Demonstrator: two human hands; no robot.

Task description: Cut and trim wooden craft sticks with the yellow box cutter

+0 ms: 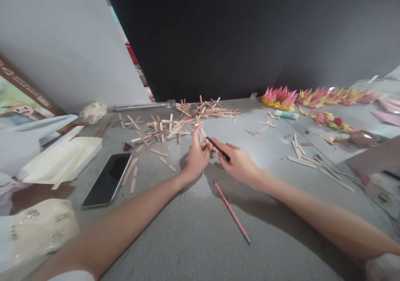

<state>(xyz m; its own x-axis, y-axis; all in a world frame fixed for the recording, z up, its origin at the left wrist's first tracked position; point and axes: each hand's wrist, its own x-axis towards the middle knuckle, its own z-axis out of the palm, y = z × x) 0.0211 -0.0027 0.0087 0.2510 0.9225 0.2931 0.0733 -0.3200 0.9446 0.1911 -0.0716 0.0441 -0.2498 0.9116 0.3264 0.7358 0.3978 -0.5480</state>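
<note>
My left hand [198, 159] is closed on a wooden craft stick [203, 133], its thumb raised along one side. The stick slants up and away from the fingers. My right hand [240, 165] grips a slim black craft knife [221, 149], and its tip meets the stick close to the left fingertips. The lower end of the stick is hidden by the fingers. Just nearer than the hands lies a pink pencil [233, 213]. Beyond them spreads a heap of notched craft sticks [218, 111], some slotted together into crosses.
A smartphone [108, 180] lies left, beside a cream paper tray [75, 158] and a plastic bag [43, 227]. On the right are loose sticks [301, 160], a glue stick [286, 115], a tape roll [363, 138] and pink-yellow folded paper pieces [279, 98]. A dark panel [237, 39] stands behind.
</note>
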